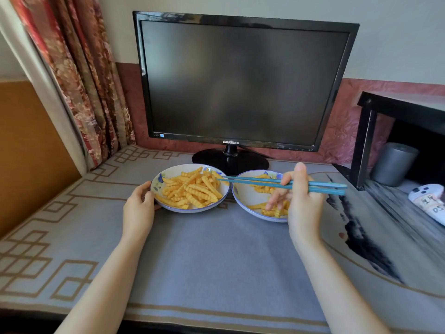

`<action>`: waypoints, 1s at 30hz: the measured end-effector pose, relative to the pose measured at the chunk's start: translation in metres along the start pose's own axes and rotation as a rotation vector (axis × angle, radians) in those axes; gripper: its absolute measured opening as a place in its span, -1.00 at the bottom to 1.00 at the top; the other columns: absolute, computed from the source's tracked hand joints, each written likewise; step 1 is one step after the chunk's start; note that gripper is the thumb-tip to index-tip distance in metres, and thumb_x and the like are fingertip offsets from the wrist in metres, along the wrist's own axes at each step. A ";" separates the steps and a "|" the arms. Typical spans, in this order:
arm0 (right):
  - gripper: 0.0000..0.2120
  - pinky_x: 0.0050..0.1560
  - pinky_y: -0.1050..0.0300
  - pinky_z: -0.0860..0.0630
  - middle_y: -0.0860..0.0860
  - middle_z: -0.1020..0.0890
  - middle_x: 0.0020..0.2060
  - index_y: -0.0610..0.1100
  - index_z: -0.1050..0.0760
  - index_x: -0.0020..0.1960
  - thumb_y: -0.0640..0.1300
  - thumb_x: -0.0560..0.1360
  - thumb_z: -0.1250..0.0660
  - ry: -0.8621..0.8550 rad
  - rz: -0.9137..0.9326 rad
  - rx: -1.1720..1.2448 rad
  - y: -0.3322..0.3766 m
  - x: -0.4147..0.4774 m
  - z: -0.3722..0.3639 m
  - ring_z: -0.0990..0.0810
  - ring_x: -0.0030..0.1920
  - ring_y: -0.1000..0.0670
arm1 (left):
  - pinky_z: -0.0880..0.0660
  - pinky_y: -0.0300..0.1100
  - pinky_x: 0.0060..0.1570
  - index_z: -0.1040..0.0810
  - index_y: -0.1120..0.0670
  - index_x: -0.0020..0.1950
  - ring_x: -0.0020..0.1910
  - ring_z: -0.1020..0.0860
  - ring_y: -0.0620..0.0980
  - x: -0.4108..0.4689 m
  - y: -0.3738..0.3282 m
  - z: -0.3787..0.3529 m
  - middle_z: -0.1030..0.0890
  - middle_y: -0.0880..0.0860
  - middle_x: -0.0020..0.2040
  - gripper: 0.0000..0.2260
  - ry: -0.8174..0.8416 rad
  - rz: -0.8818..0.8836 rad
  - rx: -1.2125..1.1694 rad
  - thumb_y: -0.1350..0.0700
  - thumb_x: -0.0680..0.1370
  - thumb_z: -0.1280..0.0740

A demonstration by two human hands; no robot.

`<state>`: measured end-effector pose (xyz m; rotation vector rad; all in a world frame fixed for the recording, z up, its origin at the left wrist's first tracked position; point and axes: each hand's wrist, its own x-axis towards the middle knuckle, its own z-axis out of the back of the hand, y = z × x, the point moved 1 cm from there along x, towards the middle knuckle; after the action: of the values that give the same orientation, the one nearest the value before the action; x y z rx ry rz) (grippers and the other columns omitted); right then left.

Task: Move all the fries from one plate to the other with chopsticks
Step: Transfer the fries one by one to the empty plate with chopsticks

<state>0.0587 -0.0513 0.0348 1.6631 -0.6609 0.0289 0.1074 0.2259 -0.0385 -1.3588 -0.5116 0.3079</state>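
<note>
Two plates stand side by side on the surface (216, 249), between the two hands and in front of a dark monitor (240, 80).

Left hand (140, 201): grips the left plate (173, 171), fingers curled round the rim on its own side, apparently to steady it.

Left plate: heaped with crinkle-cut fries (192, 190), just right of the left hand. It is judged to be the source. Most of the load lies here, so the task looks to be at an early stage.

Chopsticks (255, 183): blue and nearly level, reaching leftward from the right hand across the right plate (243, 201). Their tips hang close together over the right edge of the heap, and no fry shows between them.

Right plate: just beside the left plate, partly hidden behind the right hand, carrying only scattered fries (262, 189).

Right hand (303, 203): grasps the chopsticks towards their thick ends, thumb raised and lower fingers loosely spread.

Step in hand, as judged: picking the next fry. To do it well:
- Choose a single fry lying free on top at the near edge of the heap.
- Part the tips just enough to straddle it.
- Pinch across its middle, where the ridges should give purchase.
- Use light pressure, since a hard squeeze may snap the fry or flick it off the plate.
- Lift clear of the heap, then carry it low over the adjoining rims to the right plate.
</note>
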 end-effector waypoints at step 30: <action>-0.64 -0.56 0.30 -0.30 -0.07 -0.51 -0.60 -0.14 -0.41 -0.26 -0.02 0.65 -0.13 -0.043 0.054 -0.215 -0.011 0.010 0.020 -0.49 -0.59 -0.08 | -0.51 -0.14 0.00 -0.43 0.16 0.38 -0.08 -0.60 -0.03 -0.002 -0.002 0.000 -0.57 0.11 0.23 -0.67 0.005 0.022 0.005 0.23 0.63 -0.11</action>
<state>0.0651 -0.0733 0.0246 1.4421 -0.7160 -0.0378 0.1056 0.2246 -0.0374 -1.3613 -0.4914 0.3235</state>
